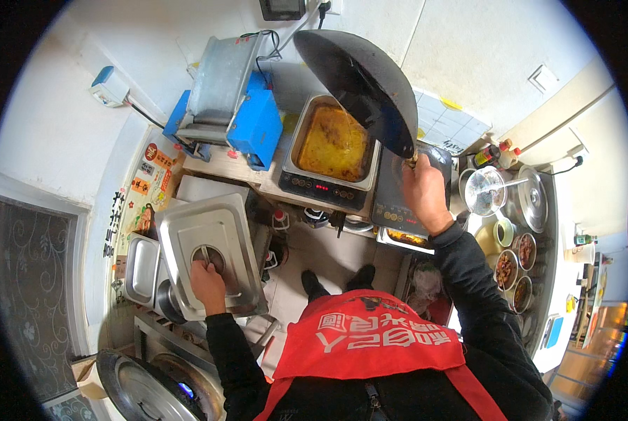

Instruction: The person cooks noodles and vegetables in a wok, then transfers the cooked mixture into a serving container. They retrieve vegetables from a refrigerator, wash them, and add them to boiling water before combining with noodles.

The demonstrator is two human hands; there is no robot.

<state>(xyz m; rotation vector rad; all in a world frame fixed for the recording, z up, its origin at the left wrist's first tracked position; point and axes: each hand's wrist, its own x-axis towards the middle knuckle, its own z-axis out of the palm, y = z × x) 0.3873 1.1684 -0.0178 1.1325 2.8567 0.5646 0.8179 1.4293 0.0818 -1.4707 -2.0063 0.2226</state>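
Observation:
My left hand (pixel 207 284) grips the handle at the middle of a rectangular stainless steel lid (pixel 187 226), held at the left. My right hand (pixel 425 192) is closed around the short handle of a dark wok (pixel 393 79), which is tilted on its side at the upper middle. From the wok's edge a thin stream seems to run down into a deep rectangular steel pan (pixel 297 171). Yellow-brown, oily liquid (pixel 332 139) lies in that pan, which stands on an induction cooker (pixel 322 188) with lit red digits. A second induction cooker (pixel 390 202) sits under my right hand.
A blue roller machine (pixel 259 123) stands left of the pan. On the right are a wire strainer (pixel 485 190), bottles (pixel 487 156) and several bowls of food (pixel 506 269). A lit gas burner (pixel 186 390) is at lower left, beside a large round lid (pixel 145 389). An empty steel tray (pixel 142 268) lies at left.

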